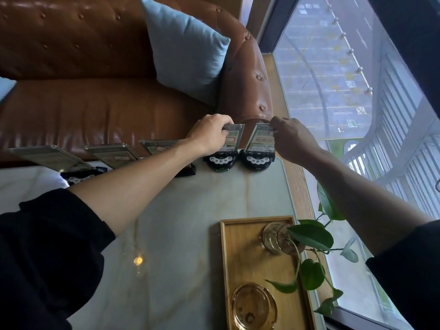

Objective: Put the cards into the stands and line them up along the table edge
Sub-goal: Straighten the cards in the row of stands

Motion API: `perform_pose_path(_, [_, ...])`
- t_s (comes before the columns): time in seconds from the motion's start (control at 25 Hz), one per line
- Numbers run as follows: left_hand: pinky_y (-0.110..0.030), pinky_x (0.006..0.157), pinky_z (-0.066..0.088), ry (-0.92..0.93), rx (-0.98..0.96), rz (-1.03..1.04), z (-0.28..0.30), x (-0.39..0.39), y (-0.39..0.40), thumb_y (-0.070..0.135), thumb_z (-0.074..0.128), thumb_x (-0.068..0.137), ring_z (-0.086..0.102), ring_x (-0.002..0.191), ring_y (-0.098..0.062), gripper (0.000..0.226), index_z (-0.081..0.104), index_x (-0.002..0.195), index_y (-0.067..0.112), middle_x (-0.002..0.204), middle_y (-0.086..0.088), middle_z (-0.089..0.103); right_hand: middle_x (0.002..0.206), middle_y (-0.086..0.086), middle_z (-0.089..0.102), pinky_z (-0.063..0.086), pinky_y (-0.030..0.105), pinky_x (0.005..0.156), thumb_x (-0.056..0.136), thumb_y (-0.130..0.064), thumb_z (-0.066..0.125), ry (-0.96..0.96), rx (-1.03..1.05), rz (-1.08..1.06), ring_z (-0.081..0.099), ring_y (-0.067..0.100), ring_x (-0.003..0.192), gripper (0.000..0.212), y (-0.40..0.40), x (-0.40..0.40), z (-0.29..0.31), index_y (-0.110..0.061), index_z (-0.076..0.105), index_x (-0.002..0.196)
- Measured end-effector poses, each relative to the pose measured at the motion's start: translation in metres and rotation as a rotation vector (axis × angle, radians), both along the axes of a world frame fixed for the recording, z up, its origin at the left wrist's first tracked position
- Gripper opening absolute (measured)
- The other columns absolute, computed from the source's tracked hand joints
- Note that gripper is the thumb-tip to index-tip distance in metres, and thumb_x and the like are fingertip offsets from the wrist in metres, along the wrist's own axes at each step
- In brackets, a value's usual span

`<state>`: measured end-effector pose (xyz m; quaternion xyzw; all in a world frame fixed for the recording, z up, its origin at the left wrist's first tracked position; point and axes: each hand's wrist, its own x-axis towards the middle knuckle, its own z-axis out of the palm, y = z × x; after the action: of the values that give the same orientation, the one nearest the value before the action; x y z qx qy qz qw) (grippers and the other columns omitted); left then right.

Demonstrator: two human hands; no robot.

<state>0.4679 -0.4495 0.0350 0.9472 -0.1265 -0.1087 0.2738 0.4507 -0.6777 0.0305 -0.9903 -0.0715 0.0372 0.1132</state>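
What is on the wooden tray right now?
The wooden tray holds a glass vase with a leafy plant and an amber glass ashtray. Its near end is out of frame.

Five stands (258, 160) line the table's (190, 222) far edge; a tray (240, 258) lies at its near right corner.

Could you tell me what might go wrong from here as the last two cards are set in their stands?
1. The stands sit at the table's far edge; pressing with the left hand or right hand could push a round base off toward the sofa.
2. The left forearm passes over a neighbouring stand and could topple it.
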Motion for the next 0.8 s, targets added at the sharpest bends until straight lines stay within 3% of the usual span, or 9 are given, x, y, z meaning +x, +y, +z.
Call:
perform_pose_path(0.12, [-0.036, 0.094, 0.050, 0.020, -0.011, -0.032, 0.010, -0.003, 0.009, 0.024, 0.066, 0.087, 0.062, 0.112, -0.028, 0.040, 0.063, 0.127, 0.021, 0.122, -0.007, 0.068, 0.119, 0.017, 0.064, 0.045, 0.048, 0.090, 0.092, -0.012, 0.052, 0.020, -0.039, -0.018, 0.054, 0.040, 0.109, 0.033, 0.003, -0.005, 0.006, -0.009, 0.055, 0.125])
perform_pose_path(0.2, [-0.030, 0.099, 0.044, 0.016, 0.019, -0.039, 0.025, -0.004, 0.023, 0.034, 0.071, 0.085, 0.057, 0.122, -0.025, 0.056, 0.056, 0.137, 0.018, 0.133, -0.007, 0.061, 0.123, 0.018, 0.062, 0.039, 0.050, 0.100, 0.092, -0.021, 0.054, -0.093, -0.051, -0.035, 0.052, 0.041, 0.115, 0.040, 0.011, -0.008, 0.017, -0.010, 0.053, 0.131])
perform_pose_path(0.28, [-0.024, 0.091, 0.040, 0.061, 0.087, -0.047, 0.043, -0.002, 0.046, 0.041, 0.077, 0.078, 0.057, 0.122, -0.022, 0.066, 0.056, 0.137, 0.019, 0.133, -0.004, 0.061, 0.122, 0.016, 0.064, 0.039, 0.049, 0.102, 0.090, -0.026, 0.056, -0.192, -0.008, 0.013, 0.053, 0.040, 0.116, 0.042, 0.029, -0.005, 0.029, -0.011, 0.055, 0.130])
perform_pose_path(0.36, [-0.027, 0.080, 0.046, 0.193, 0.222, -0.078, 0.056, 0.001, 0.076, 0.044, 0.084, 0.069, 0.059, 0.114, -0.020, 0.075, 0.056, 0.135, 0.024, 0.128, 0.002, 0.062, 0.122, 0.012, 0.065, 0.039, 0.048, 0.102, 0.089, -0.028, 0.058, -0.146, 0.054, 0.101, 0.056, 0.036, 0.116, 0.044, 0.054, 0.004, 0.038, -0.013, 0.054, 0.131])
perform_pose_path(0.44, [-0.036, 0.074, 0.055, 0.300, 0.406, -0.141, 0.059, -0.001, 0.099, 0.042, 0.088, 0.063, 0.062, 0.100, -0.018, 0.067, 0.062, 0.124, 0.029, 0.116, 0.006, 0.066, 0.128, 0.007, 0.065, 0.035, 0.051, 0.107, 0.089, -0.030, 0.061, -0.011, 0.036, 0.169, 0.056, 0.032, 0.121, 0.050, 0.079, 0.008, 0.040, -0.017, 0.052, 0.137])
perform_pose_path(0.52, [-0.042, 0.079, 0.058, 0.270, 0.488, -0.156, 0.050, -0.007, 0.111, 0.031, 0.085, 0.070, 0.065, 0.089, -0.019, 0.038, 0.071, 0.105, 0.031, 0.102, 0.004, 0.071, 0.131, 0.005, 0.065, 0.030, 0.057, 0.111, 0.090, -0.027, 0.062, 0.059, -0.031, 0.205, 0.057, 0.029, 0.123, 0.046, 0.095, 0.010, 0.034, -0.019, 0.054, 0.135])
perform_pose_path(0.64, [-0.039, 0.073, 0.056, 0.104, 0.393, -0.079, 0.038, -0.016, 0.118, 0.020, 0.072, 0.081, 0.067, 0.087, -0.027, 0.015, 0.075, 0.094, 0.028, 0.098, -0.003, 0.072, 0.113, 0.008, 0.071, 0.026, 0.056, 0.109, 0.088, -0.012, 0.055, 0.037, -0.094, 0.199, 0.063, 0.029, 0.111, 0.030, 0.106, 0.009, 0.027, -0.018, 0.063, 0.117])
perform_pose_path(0.8, [-0.039, 0.072, 0.053, 0.031, 0.347, -0.064, 0.030, -0.013, 0.122, 0.021, 0.070, 0.084, 0.067, 0.088, -0.030, 0.011, 0.074, 0.093, 0.027, 0.093, -0.004, 0.073, 0.105, 0.012, 0.073, 0.038, 0.045, 0.097, 0.085, 0.001, 0.051, 0.018, -0.099, 0.158, 0.065, 0.033, 0.098, 0.038, 0.111, 0.006, 0.031, -0.018, 0.065, 0.115])
